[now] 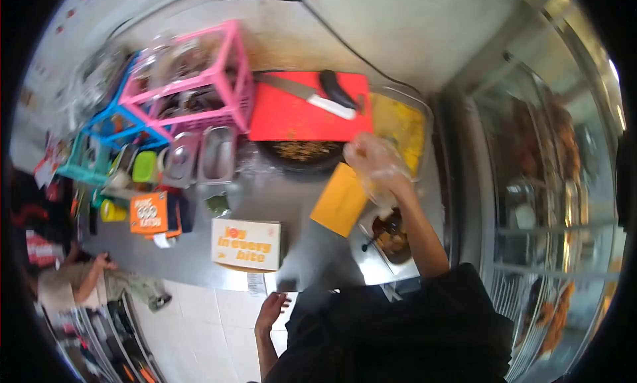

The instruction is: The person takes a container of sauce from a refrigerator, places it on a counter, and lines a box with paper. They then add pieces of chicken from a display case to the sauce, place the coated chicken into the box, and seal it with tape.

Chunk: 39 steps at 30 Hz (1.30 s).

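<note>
My right hand [373, 158], in a clear plastic glove, is over the lower right corner of the red cutting board [298, 117]. Its fingers look curled together; what they hold, if anything, is hidden. Just below it lies a flat orange rectangle [340, 199], perhaps a food box. Beside my right forearm is a container of dark sauce [393, 237] with a black-handled utensil. Bare and holding nothing, my left hand [272, 310] hangs by the counter's front edge, fingers loosely apart. Closest to it is a white box [246, 244] printed "joy in every bite".
A knife [298, 94] and a dark, curved object [337, 89] lie on the board. A dark pan [302, 152] sits under it, a yellow-filled tray [401, 127] beside it. Pink crate [192, 77] and metal pans [217, 154] stand left; a glass cabinet right. Another person [79, 283] is far left.
</note>
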Each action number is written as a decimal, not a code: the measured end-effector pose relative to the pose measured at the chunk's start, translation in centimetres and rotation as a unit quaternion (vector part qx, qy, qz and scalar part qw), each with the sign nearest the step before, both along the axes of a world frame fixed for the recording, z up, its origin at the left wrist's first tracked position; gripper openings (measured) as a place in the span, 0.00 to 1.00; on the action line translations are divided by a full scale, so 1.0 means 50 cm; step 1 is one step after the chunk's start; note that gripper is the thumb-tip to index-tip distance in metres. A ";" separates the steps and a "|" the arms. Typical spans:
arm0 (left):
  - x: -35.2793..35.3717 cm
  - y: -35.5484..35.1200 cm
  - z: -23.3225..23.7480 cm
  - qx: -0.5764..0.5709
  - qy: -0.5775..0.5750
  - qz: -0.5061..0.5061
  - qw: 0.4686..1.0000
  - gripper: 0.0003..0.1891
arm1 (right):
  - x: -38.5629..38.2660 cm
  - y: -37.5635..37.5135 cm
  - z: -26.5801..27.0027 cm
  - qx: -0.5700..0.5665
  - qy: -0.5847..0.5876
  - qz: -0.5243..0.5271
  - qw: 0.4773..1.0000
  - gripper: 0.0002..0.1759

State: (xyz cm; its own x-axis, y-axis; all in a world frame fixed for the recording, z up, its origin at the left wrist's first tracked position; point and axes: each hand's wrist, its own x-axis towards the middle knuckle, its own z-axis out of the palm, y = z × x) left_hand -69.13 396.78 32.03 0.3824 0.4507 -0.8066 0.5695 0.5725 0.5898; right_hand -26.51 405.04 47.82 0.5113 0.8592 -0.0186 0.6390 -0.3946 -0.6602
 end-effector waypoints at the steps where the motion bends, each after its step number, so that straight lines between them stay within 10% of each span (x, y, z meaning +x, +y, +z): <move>1: 0.054 0.024 0.037 -0.006 -0.069 -0.029 0.997 0.13 | 0.015 -0.084 0.010 -0.034 0.062 -0.015 0.997 0.16; 8: 0.293 0.057 0.034 0.094 -0.113 -0.178 0.973 0.12 | -0.048 -0.338 -0.097 -0.199 -0.009 -0.216 0.956 0.24; 12: 0.431 0.051 -0.027 0.273 -0.194 -0.078 0.939 0.12 | -0.129 -0.323 -0.186 -0.211 0.091 -0.257 0.939 0.32; 17: 0.567 0.074 0.003 0.557 -0.258 -0.142 0.777 0.13 | -0.093 -0.382 -0.145 -0.250 0.111 -0.202 0.940 0.29; 20: 0.599 0.070 0.019 0.423 -0.196 -0.282 0.839 0.15 | -0.062 -0.434 -0.129 -0.276 -0.041 -0.131 0.951 0.21; 35: 0.597 0.010 -0.015 0.441 -0.254 -0.156 0.846 0.19 | -0.082 -0.468 -0.103 -0.376 -0.140 -0.116 0.909 0.10; 39: 0.594 0.000 -0.031 0.457 -0.253 -0.141 0.841 0.19 | -0.033 -0.497 -0.176 -0.282 -0.051 0.152 0.946 0.10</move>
